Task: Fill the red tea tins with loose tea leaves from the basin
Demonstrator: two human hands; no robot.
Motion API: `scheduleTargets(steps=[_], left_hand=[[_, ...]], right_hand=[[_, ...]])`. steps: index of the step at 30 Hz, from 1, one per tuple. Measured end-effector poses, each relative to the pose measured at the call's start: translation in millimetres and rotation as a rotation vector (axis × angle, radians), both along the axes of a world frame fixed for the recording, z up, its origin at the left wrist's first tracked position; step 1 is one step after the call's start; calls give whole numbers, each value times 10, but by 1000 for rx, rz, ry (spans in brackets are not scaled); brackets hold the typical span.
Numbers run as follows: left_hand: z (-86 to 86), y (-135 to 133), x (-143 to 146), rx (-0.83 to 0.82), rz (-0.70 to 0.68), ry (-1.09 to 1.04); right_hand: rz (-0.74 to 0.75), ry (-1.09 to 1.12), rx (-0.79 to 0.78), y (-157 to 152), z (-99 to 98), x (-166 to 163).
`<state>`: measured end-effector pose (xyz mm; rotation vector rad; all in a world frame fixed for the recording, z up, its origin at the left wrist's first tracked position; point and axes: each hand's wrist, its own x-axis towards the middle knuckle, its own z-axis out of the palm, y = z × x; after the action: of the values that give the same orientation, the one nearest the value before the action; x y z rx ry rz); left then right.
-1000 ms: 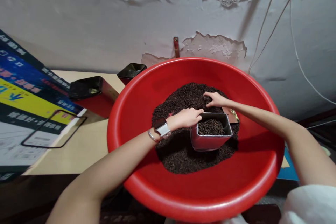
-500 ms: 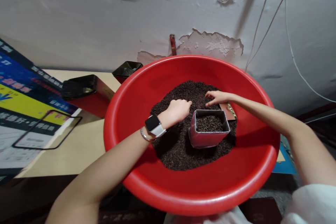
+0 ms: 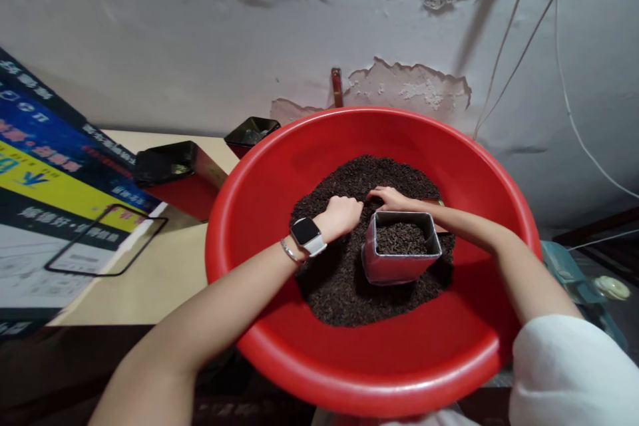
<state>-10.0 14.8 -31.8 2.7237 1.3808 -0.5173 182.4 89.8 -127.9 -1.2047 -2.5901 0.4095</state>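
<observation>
Dark loose tea leaves (image 3: 344,306) lie heaped in a big red plastic basin (image 3: 379,379). Over the middle of the heap is my left hand (image 3: 343,214), its fingers curled in; whether anything is between the fingertips is hidden. My right hand (image 3: 389,200) reaches in from the right, low over the leaves, its fingers loosely bent and apart, facing the left hand. Just in front of my right wrist, a red rectangular tin (image 3: 399,266) filled with the same leaves stands in the heap. A reddish flat piece (image 3: 440,229) behind the tin is mostly covered by my right forearm.
Left of the basin, a red tin with a dark top (image 3: 182,180) and a second dark tin (image 3: 252,133) stand on a pale tabletop (image 3: 134,293). A printed box (image 3: 64,213) with a black handle is at far left. Behind rises a peeling wall (image 3: 174,33) with hanging cords.
My right hand has moved left and lower, closer to my left hand, and its forearm now covers most of the flat piece. The left hand stays curled over the leaves. The view has shifted slightly.
</observation>
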Motion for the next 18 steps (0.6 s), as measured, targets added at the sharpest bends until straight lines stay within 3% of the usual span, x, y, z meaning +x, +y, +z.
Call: scheduleTargets(steps=[4,6,9,12,18], left_hand=[[60,58,-25,23,44,-13],[94,82,-50,9,85,-20],[132,110,-104,33,124,-51],[172,117,-151,74,119,-67],[255,96,-170,-26,136,-29]], right_hand=[[-20,227,62,-68,616,-92],[72,325,69,-228,1011,-169],[182,280,61,-551,1456,-189],[203,165,52,-828,1612,-62],[216,-218,-70,-1099,1522,134]])
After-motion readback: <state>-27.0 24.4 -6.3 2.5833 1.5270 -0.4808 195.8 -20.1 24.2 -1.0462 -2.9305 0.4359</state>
